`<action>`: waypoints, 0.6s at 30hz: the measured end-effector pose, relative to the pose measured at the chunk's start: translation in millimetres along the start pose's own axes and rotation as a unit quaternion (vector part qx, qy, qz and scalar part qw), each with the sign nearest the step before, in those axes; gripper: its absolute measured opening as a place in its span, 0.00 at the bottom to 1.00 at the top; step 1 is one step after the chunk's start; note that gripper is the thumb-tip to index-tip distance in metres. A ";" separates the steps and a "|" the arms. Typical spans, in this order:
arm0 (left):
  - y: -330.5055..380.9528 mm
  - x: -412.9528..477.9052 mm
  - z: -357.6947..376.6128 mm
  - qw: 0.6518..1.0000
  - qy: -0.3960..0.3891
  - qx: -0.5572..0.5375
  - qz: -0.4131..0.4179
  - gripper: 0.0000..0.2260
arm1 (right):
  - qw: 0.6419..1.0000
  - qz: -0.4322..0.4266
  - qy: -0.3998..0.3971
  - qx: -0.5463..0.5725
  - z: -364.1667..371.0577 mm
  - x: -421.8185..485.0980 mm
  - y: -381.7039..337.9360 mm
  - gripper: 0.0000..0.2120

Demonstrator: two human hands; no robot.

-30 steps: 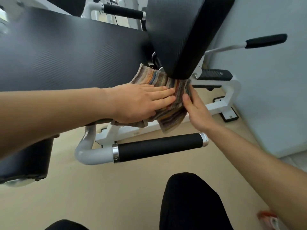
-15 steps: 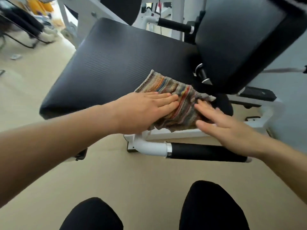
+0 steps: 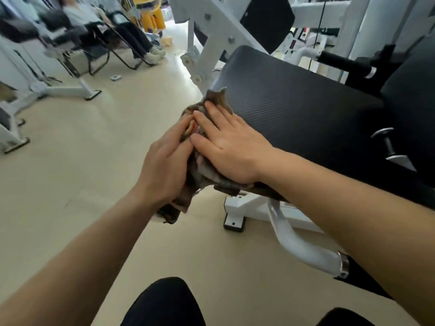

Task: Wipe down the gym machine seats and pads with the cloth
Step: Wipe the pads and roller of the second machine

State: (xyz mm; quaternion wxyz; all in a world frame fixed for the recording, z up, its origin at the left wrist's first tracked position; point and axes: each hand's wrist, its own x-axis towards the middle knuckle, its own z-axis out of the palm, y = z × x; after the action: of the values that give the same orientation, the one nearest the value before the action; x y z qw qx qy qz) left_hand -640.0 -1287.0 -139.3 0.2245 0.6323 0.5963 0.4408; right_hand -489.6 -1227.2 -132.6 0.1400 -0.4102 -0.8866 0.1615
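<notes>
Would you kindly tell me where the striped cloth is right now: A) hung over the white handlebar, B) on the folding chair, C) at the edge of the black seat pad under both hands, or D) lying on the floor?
C: the cloth lies over the seat pad's edge, with the right hand flat on top of it and the left hand against its side.

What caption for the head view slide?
Right hand flat on top and left hand against the side press a striped cloth over the corner of the black seat pad.
</notes>
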 end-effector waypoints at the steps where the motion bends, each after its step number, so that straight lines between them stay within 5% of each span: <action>1: -2.4 18.7 -1.7 0.995 -0.028 -0.081 -0.044 0.23 | 1.000 0.007 -0.005 0.008 -3.5 14.4 4.2 0.30; 5: -10.4 92.5 -4.1 0.967 -0.122 -0.150 -0.168 0.16 | 0.999 0.035 0.001 -0.020 -16.1 70.3 26.1 0.26; 7: -24.4 102.8 -6.1 0.970 -0.161 -0.123 -0.135 0.10 | 0.998 0.069 0.000 -0.011 -17.9 89.4 31.5 0.27; 13: -28.4 68.1 -9.4 0.930 -0.127 -0.313 -0.142 0.09 | 0.996 0.083 -0.001 -0.026 -13.1 61.0 13.5 0.33; 15: -29.0 40.8 -9.7 0.917 -0.116 -0.345 -0.164 0.17 | 0.997 0.062 -0.003 -0.036 -4.7 27.9 1.8 0.37; 18: -41.7 26.6 -10.5 0.944 -0.081 -0.278 -0.160 0.26 | 0.997 0.054 -0.006 -0.055 2.3 6.3 -5.3 0.40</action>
State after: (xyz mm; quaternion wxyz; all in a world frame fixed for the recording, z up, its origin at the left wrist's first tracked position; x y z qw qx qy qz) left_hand -674.5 -1256.3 -160.0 0.5070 0.4744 0.5232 0.4941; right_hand -498.0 -1225.9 -131.9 0.1034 -0.4632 -0.8717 0.1224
